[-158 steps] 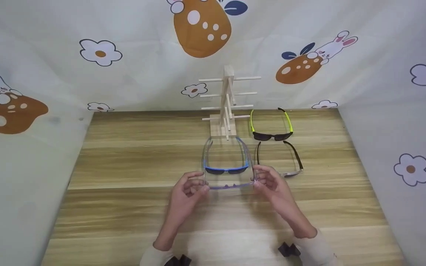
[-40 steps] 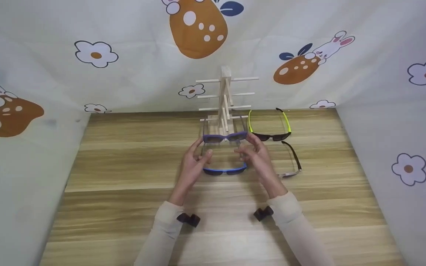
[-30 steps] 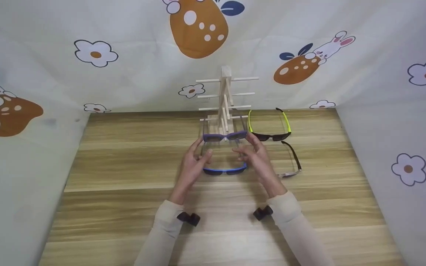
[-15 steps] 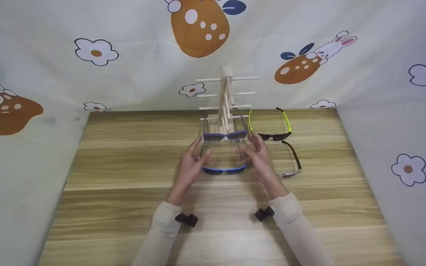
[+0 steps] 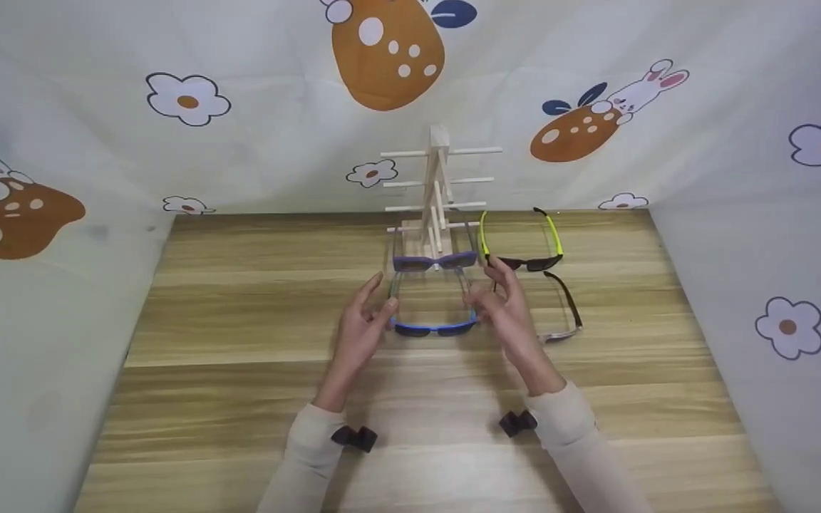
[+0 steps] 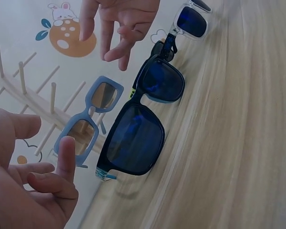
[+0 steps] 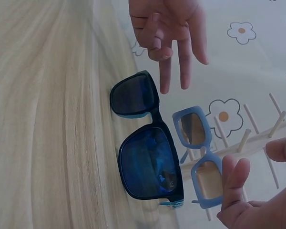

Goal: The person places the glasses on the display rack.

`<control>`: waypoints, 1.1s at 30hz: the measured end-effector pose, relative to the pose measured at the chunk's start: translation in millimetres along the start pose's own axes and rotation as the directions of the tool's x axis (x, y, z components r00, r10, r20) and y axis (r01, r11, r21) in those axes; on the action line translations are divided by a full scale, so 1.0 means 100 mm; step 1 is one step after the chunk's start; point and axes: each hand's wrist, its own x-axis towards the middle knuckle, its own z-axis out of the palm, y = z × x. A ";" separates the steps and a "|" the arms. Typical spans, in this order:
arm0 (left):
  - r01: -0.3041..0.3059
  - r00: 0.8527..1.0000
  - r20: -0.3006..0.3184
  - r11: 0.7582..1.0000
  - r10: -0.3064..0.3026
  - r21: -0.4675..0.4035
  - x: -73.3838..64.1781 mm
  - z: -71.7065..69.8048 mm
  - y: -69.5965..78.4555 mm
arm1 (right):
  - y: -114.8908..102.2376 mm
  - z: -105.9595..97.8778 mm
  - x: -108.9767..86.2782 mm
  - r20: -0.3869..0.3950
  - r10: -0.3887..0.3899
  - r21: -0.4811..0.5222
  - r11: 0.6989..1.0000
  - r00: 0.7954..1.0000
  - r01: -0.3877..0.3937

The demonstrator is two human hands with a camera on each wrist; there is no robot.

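Note:
Sunglasses with a purple-blue frame (image 5: pixel 415 264) hang on the lowest peg of the wooden display rack (image 5: pixel 439 142); the left wrist view shows their brown lenses (image 6: pixel 105 95). Below them, blue-trimmed sunglasses (image 5: pixel 433 330) with dark lenses lie on the table, temples toward the rack. My left hand (image 5: pixel 359 331) is left of this pair, fingers apart and holding nothing. On the other side, my right hand (image 5: pixel 515 320) has loosely bent fingers and a bare grasp, its fingertips near the black-and-yellow sunglasses (image 5: pixel 542 264). Both hands stand apart from the hung pair.
Sunglasses with black temples and a pale frame (image 5: pixel 561 335) lie right of my right hand, partly behind it. The rack's upper pegs (image 5: pixel 474 150) stick out to both sides. A patterned cloth (image 5: pixel 275 142) encloses the wooden table (image 5: pixel 239 420) at the back and sides.
The purple-blue sunglasses, earlier held in both hands over the table, went onto the rack's lowest peg. Both hands have since let go and drawn back toward the body, spreading apart.

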 end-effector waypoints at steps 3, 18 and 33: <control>0.006 1.000 0.010 1.000 -0.006 -0.005 -0.05 -0.01 0.00 | 0.00 -0.01 -0.05 0.000 -0.021 -0.030 0.999 1.000 0.021; 0.031 0.999 0.010 0.999 -0.031 -0.016 -0.25 -0.10 -0.14 | 0.02 -0.05 -0.34 0.044 -0.026 -0.021 0.999 0.999 0.027; 0.039 0.999 0.031 0.999 -0.038 -0.036 -0.40 -0.04 -0.24 | 0.20 -0.09 -0.54 0.069 -0.026 -0.071 0.997 0.997 0.030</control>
